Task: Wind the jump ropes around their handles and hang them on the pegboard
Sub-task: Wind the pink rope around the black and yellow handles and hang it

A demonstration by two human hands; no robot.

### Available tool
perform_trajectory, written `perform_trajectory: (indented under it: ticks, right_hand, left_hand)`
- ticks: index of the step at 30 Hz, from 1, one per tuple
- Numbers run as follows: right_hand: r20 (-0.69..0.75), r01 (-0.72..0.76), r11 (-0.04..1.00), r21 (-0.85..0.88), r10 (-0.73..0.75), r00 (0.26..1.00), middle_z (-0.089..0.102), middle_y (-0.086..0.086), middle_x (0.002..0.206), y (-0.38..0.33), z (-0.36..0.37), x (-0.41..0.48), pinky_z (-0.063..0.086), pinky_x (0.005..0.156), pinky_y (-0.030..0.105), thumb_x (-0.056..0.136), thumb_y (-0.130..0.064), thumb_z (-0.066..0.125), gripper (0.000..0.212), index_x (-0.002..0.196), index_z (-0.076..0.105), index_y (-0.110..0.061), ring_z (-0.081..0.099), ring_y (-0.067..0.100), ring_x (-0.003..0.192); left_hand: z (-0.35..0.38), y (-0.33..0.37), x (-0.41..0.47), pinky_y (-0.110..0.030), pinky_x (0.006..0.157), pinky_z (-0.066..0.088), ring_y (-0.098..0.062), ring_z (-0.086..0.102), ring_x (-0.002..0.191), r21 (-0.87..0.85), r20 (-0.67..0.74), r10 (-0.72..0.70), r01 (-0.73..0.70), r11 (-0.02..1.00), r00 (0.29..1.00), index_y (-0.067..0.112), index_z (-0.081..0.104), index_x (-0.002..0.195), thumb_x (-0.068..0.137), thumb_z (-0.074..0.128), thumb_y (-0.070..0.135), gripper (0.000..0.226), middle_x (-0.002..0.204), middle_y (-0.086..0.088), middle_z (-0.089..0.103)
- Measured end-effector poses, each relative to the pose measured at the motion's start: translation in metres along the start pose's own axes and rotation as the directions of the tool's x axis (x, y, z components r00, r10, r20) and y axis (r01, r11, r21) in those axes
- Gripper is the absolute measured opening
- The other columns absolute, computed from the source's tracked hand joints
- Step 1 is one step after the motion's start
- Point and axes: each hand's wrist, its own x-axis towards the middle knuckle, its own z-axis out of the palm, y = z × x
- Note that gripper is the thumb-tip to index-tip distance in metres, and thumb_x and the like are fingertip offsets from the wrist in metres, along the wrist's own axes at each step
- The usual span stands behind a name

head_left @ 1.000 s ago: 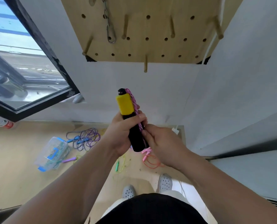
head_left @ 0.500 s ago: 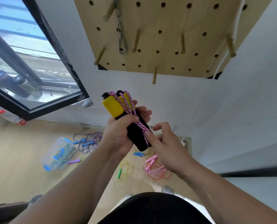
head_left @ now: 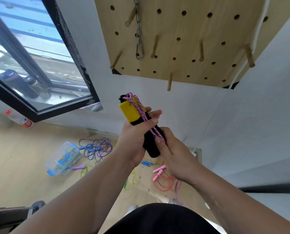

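Observation:
My left hand (head_left: 134,141) grips a pair of black foam jump-rope handles with yellow tops (head_left: 129,112), held upright and tilted left in front of the wall. A pink speckled rope (head_left: 140,109) runs lengthwise over the handles. My right hand (head_left: 173,156) pinches that rope against the lower black part of the handles. Above hangs the wooden pegboard (head_left: 188,27) with several pegs; the lowest peg (head_left: 169,81) juts out just above the handles.
A metal chain with a carabiner (head_left: 139,51) hangs on the pegboard. On the floor lie a clear plastic box (head_left: 63,157), a blue and purple rope (head_left: 97,149), a green rope (head_left: 129,181) and a pink rope (head_left: 164,179). A window (head_left: 31,65) is at left.
The view has tilted up, showing more pegboard. My right hand has closed in on the lower handles and now presses the pink rope there; the handles stay in my left hand.

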Motion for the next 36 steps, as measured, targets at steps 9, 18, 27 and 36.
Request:
perform_trajectory:
  ticks: [9,18,27,36]
  right_hand:
    - [-0.046,0.021,0.996,-0.088,-0.026,0.999,0.063,-0.015,0.111,0.003,-0.007,-0.004,0.051,0.08,0.032,0.102,-0.054,0.027,0.038,0.139,0.031,-0.046,0.06,0.003,0.096]
    - [-0.095,-0.065,0.981,-0.182,0.048,0.994,0.063,-0.013,0.087,-0.017,-0.015,0.007,0.044,0.056,0.025,0.07,-0.037,0.072,0.052,0.111,0.04,-0.036,0.06,0.003,0.073]
    - [-0.111,-0.071,0.945,-0.318,0.037,0.993,0.06,-0.006,0.077,-0.003,-0.046,0.035,0.05,0.059,0.036,0.062,-0.025,0.075,0.039,0.089,0.047,-0.026,0.06,0.017,0.072]
    - [0.18,0.079,0.813,-0.577,0.032,0.983,0.058,-0.006,0.079,0.022,-0.07,0.051,0.051,0.058,0.036,0.066,-0.035,0.077,0.042,0.09,0.043,-0.031,0.06,0.017,0.072]
  left_hand:
    - [0.002,-0.004,0.003,-0.054,0.106,0.048,-0.034,0.065,0.121,-0.182,0.045,-0.215,0.219,0.958,0.976,0.012,0.059,0.116,0.1,0.054,0.009,0.017,0.122,-0.021,0.071]
    - [0.011,-0.007,-0.001,-0.053,0.106,0.048,-0.029,0.066,0.12,-0.146,-0.006,-0.042,0.04,0.988,0.999,0.008,0.053,0.108,0.099,0.049,-0.004,0.015,0.119,-0.019,0.073]
    - [0.021,0.002,0.006,-0.041,0.094,0.051,-0.028,0.067,0.108,0.136,-0.337,0.053,-0.007,0.991,0.94,0.021,0.064,0.112,0.076,0.085,0.015,0.042,0.107,-0.004,0.072]
    - [0.002,0.024,0.014,-0.044,0.105,0.038,-0.027,0.054,0.117,0.737,0.593,0.209,-0.419,-0.53,0.778,0.02,0.057,0.124,0.063,0.063,0.07,0.079,0.122,0.001,0.061]
